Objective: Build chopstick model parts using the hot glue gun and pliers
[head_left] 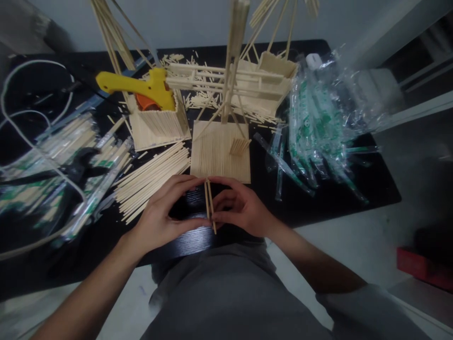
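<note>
Two thin wooden sticks stand nearly side by side between my hands, just in front of the table's middle. My left hand pinches them from the left, with its thumb at the lower part and its fingers at the far end. My right hand grips the same sticks from the right, thumb and fingertips closed on them. Just beyond my fingers lies a flat square panel of joined sticks, with a small cluster of short sticks on it and a tall stick post rising behind.
A yellow glue gun rests in a stick-walled box. Loose sticks lie to the left, near wrapped bundles and a white cable. Green-printed plastic wrappers are piled at right. A stick frame stands behind.
</note>
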Motion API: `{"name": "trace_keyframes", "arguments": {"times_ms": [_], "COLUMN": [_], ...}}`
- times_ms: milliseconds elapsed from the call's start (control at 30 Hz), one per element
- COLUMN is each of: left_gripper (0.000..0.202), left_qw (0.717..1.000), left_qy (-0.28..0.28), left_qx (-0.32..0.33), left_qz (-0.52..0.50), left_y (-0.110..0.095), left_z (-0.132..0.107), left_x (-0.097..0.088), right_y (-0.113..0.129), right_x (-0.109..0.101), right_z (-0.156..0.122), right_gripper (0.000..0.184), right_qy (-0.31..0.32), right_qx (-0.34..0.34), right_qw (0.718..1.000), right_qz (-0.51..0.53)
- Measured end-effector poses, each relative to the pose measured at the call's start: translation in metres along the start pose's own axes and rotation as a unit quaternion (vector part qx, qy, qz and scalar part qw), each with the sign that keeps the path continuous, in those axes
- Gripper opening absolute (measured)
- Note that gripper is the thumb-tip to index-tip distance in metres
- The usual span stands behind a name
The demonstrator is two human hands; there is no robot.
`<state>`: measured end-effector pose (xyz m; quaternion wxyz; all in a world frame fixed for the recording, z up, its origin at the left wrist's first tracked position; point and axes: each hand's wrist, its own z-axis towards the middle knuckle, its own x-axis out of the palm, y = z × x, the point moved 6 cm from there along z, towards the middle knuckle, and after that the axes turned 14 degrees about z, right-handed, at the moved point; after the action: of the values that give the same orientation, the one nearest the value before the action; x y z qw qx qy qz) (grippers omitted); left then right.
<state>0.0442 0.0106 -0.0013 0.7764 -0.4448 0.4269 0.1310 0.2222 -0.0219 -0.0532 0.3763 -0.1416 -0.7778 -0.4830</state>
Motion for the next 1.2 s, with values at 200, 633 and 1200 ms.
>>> {"name": "trace_keyframes", "arguments": {"times_ms": [200,633,1200], "left_gripper": [0.078,0.075,0.074], "left_qw": [1.000,1.000,1.000], "left_qy": [-0.007,-0.003,-0.003], "left_qx": [0.002,-0.014,-0.004], "left_qz": [-0.001,-0.010,-0.022], "left_y": [-0.0014,-0.0006,-0.0036], "left_z": [0.0006,0.0008,0.0004], "left_x": [0.0013,0.0038,0.0083], "right_y": [0.0011,0.0019,0.0010], "right_x": [0.0005,0.0012,-0.0018], "right_z": [0.0003,-0.0003,0.0003], "right_gripper": [0.074,0.072,0.067], "right_qy": [0.002,-0.003,-0.030], "right_qx": [0.005,0.002,-0.010], "right_qw": [1.000,1.000,0.999], "right_qz": [0.000,-0.008,-0.023]}}
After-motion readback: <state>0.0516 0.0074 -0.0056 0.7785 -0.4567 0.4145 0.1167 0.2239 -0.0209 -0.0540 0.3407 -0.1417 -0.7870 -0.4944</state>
